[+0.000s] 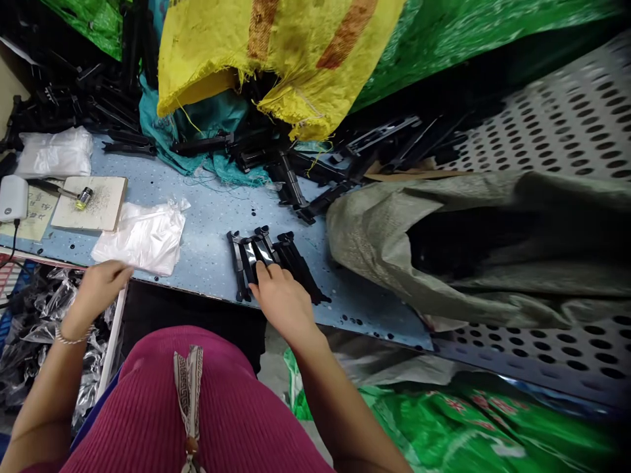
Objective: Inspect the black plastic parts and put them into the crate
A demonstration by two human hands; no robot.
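My right hand (284,302) is on a row of long black plastic parts (240,266) near the table's front edge. Its thumb and fingers close round one glossy-topped part in the middle, whose lower end the hand hides. More black parts (298,263) lie side by side just to its right. My left hand (101,289), slightly blurred, hovers by the front edge with fingers loosely apart and nothing visible in them. Just beyond it lies a stack of clear plastic bags (148,236).
A bin of bagged black parts (29,341) stands below left. On the blue table (207,210) are a pad (89,203), a white device (14,197) and another bag stack (54,152). Black parts pile behind, under a yellow sack (296,39). A grey sack (369,230) gapes at right.
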